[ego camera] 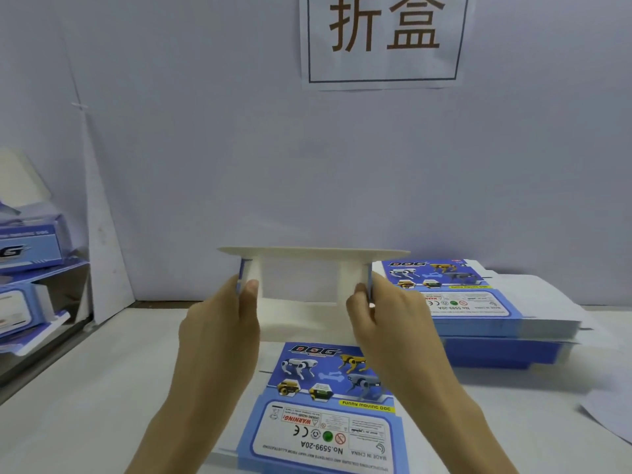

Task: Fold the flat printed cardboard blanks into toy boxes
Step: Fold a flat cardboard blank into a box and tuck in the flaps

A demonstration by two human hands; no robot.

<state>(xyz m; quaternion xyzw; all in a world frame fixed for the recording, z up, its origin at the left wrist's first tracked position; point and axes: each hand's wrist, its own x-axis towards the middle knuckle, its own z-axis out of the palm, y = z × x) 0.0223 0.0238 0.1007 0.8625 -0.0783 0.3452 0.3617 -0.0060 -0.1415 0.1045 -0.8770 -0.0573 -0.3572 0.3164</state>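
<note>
Two hands hold one half-formed box up at mid-scene, white inside facing near. Left hand and right hand each pinch a side wall, thumb inside, likely to square the corners. A flat blank lies near, beneath them; the stack of blanks sits right, within reach.

Your half-folded box shows plain white inside; the flat blank nearest you is blue, printed with white, yellow and grey robot dogs, matching the stack at right.
</note>
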